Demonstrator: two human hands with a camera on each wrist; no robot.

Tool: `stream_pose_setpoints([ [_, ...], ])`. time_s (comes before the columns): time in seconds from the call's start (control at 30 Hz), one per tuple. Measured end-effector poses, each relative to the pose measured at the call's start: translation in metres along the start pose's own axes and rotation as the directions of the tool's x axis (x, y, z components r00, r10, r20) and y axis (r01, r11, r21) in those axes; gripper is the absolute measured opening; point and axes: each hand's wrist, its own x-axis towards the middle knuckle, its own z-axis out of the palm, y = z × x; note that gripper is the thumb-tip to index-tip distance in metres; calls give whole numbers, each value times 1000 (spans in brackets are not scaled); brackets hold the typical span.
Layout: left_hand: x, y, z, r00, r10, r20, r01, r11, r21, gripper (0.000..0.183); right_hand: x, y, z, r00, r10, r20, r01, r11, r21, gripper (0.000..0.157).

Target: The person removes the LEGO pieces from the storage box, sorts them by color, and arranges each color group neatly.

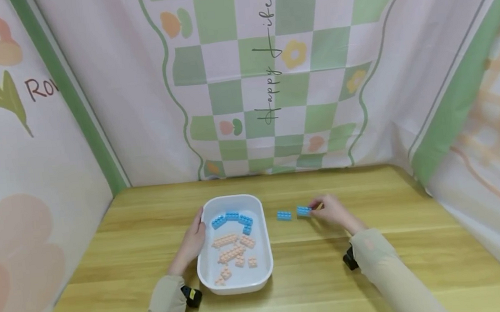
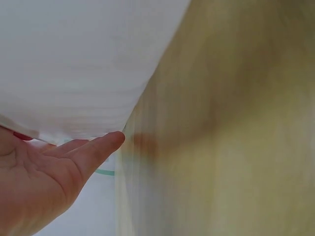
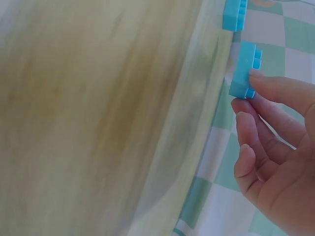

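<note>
Right hand: The right hand (image 1: 329, 211) pinches a blue brick (image 1: 303, 211) between thumb and index finger, its other fingers loosely curled below; I can't tell whether the brick touches the table.
Held brick: It's to the right of the tray, studs showing, just beside the loose blue brick (image 1: 284, 215), with a small gap between them.
Left hand: The left hand (image 1: 194, 238) grips the left side of the white tray (image 1: 261, 270), a red nail up by the rim and fingers stretched along the outer wall.
Blue bricks in tray: Four blue bricks (image 1: 232, 216) curve in an arc near the far end.
Peach bricks: Long and short peach bricks (image 1: 231, 253) lie from the middle of the tray toward its near end.
Table: Tray and loose brick sit on a wood-grain table (image 1: 316, 285).
Sleeves: Both arms wear beige sleeves (image 1: 384, 258), a small black device (image 1: 192, 296) at each wrist.
Backdrop: A green-and-white checked curtain (image 1: 216, 18) behind the table reads "Happy Life", printed sideways.
</note>
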Motion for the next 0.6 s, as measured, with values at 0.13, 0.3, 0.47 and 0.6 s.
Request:
stream_pose_setpoints([
  [0.13, 0, -1, 0, 1000, -4, 0, 4, 1000, 2, 52, 1, 2, 1, 1000, -10, -1, 10, 1000, -18, 17],
  [0.3, 0, -1, -1, 1000, 0, -2, 0, 1000, 10, 51, 2, 0, 2, 1000, -7, 14, 7, 999, -37, 16],
  [0.47, 0, 1, 0, 1000, -3, -3, 3, 1000, 4, 51, 4, -2, 4, 999, 8, 33, -6, 999, -47, 16],
  [0.6, -1, 2, 0, 1000, -5, -9, 5, 1000, 10, 51, 6, -2, 5, 999, 14, 39, -13, 999, -40, 16],
])
